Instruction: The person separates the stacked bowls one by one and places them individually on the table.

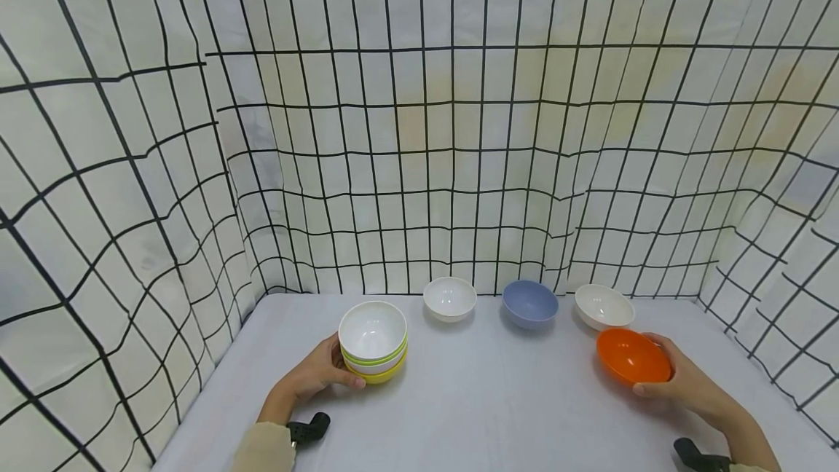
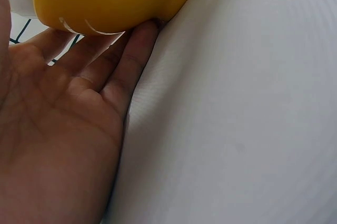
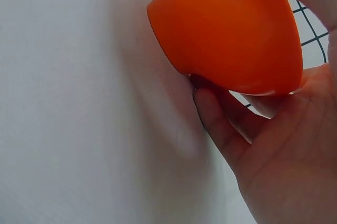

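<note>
At the left, my left hand (image 1: 324, 370) holds a stack of bowls (image 1: 372, 331) from its left side, thumb at the front. The top bowl is white inside, green rims show beneath, and a yellow bowl (image 2: 116, 0) forms the bottom. In the left wrist view the fingers (image 2: 129, 69) reach round the yellow bowl's lower side, close to the cloth. At the right, my right hand (image 1: 684, 377) grips an orange bowl (image 1: 632, 357), thumb near its front rim. Seen from the right wrist, fingertips (image 3: 206, 105) lie by the bowl's base; the far fingers are partly hidden.
Along the back of the white-covered table (image 1: 485, 406) stand a white bowl (image 1: 449, 299), a blue bowl (image 1: 529, 304) and another white bowl (image 1: 603, 306), just behind the orange one. White cloth walls with black grid lines (image 1: 452, 130) enclose the back and sides.
</note>
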Demonstrator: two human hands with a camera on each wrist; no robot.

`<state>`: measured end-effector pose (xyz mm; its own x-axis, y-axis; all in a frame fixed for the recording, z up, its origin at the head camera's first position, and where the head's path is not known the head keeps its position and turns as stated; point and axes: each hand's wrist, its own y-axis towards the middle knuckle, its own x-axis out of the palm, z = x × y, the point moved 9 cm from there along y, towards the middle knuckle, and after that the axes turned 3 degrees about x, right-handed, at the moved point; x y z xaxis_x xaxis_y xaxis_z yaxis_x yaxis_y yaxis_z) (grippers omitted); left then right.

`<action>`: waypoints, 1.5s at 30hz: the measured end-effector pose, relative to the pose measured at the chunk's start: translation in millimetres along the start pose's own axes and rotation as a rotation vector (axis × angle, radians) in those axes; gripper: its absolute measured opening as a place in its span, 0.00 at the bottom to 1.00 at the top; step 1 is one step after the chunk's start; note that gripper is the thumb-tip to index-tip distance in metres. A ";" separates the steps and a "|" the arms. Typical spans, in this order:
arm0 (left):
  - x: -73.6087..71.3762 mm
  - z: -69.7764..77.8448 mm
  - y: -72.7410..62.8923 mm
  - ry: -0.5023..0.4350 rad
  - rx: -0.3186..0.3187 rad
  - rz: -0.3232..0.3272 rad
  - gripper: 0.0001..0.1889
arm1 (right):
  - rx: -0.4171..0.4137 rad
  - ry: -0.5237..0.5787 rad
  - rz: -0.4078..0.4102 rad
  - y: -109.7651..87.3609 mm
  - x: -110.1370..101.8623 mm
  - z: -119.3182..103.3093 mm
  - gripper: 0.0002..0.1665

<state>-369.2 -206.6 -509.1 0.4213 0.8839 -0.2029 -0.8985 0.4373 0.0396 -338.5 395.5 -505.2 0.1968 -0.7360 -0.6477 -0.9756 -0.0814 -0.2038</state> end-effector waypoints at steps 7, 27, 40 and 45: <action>0.7 0.9 -0.2 0.002 -0.001 0.003 0.59 | 0.017 0.016 -0.002 1.2 -1.4 4.0 0.63; 0.4 0.9 -0.3 0.009 0.011 -0.002 0.58 | 0.002 0.028 -0.015 -1.0 -0.9 1.4 0.62; -0.5 -1.1 0.1 0.007 -0.001 0.003 0.58 | 0.008 0.033 -0.036 -2.5 -0.4 -1.5 0.64; -0.1 -0.7 0.1 0.010 0.003 0.000 0.58 | 0.011 0.019 -0.029 -4.8 -3.4 -5.2 0.63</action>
<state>-369.4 -206.7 -509.7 0.4198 0.8823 -0.2127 -0.8981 0.4377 0.0431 -335.1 395.0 -498.2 0.2227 -0.7464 -0.6271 -0.9684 -0.0951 -0.2306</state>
